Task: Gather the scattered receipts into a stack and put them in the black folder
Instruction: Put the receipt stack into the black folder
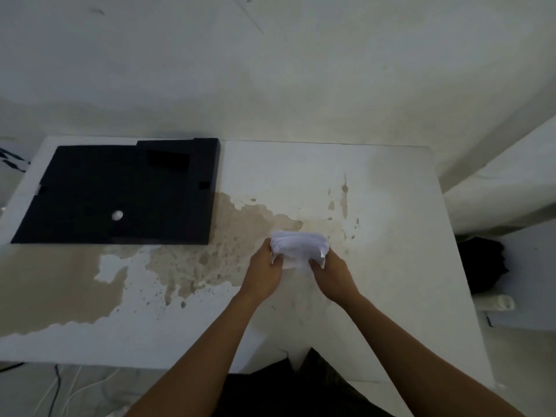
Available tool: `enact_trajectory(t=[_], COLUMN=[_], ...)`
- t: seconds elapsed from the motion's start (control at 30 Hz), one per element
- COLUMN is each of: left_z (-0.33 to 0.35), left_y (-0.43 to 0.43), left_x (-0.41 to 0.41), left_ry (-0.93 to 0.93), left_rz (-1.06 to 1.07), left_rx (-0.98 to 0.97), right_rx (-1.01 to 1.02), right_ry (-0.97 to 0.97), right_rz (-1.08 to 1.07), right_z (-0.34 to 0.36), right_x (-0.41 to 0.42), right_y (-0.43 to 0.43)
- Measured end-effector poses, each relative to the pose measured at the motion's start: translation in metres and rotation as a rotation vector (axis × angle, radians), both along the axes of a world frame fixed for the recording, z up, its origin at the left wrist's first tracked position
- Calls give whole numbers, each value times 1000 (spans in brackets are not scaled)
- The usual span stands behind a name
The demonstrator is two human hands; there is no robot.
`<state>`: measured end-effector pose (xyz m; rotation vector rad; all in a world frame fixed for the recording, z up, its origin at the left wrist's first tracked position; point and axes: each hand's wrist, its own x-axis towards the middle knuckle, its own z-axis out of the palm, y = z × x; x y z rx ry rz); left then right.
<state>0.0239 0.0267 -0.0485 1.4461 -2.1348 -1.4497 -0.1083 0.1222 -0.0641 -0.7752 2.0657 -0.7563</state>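
At the far left, below the worktop's front edge, thin pale cables (69, 395) lie on the floor. The white worktop (391, 206) fills the middle of the view, with a stained wall (270, 70) behind it. On its back left part lies the black folder (120, 191), flat and closed, with its far edge near the wall. A small round whitish spot (117, 215) shows on the cover; what it is cannot be told. A wide brown stain (60, 290) spreads from the folder's right and near edges across the left and middle of the worktop.

Right of the middle, both forearms reach in from the bottom of the view. The left hand (264, 272) grips the left end of the receipts (298, 245), its thumb on the near side of the paper. The receipts form one crumpled white bundle, held between the two hands just above or on the worktop; which cannot be told. They are well apart from the folder, to its right and nearer the person. The right hand (334, 273) grips the right end of the bundle in the same way, fingers curled round it.

Beyond the worktop's right edge, a dark bundle of cloth (481, 263) lies lower down.
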Motion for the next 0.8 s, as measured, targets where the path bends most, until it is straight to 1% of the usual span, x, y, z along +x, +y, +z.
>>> enact_trajectory(t=[0.03,0.1,0.13,0.23,0.33,0.43,0.5,0.57,0.63,0.7,0.8], left_z=[1,8,10,22,33,44,50,55,59,58,53], left_y=[-3,-11,-16,-35,-60,-94,-122,-151,-180,-207,-239], left_x=[1,6,12,32,55,95,129,166,199,230,274], left_ry=[25,5,-16,-13,41,98,125,137,134,146,111], left_rz=[-2,60,91,185,308,389,416,422,403,450,490], left_rx=[5,77,108,139,175,251,330,383,378,376,367], right_rx=[15,9,-3,-25,-51,-67,-63,-87,-108,-95,-36], right_ry=[-10,-40,-83,-279,-315,-436,-541,-618,-629,-560,-452], right_rz=[-2,24,31,-45,-8,10,48,37,-52,-121,-127], right_z=[3,19,30,57,72,80,81,77,67,53,38], right_x=[-1,4,7,28,65,103,124,145,166,184,203], right_y=[-4,-12,-17,-41,-77,-116,-141,-166,-192,-222,-265])
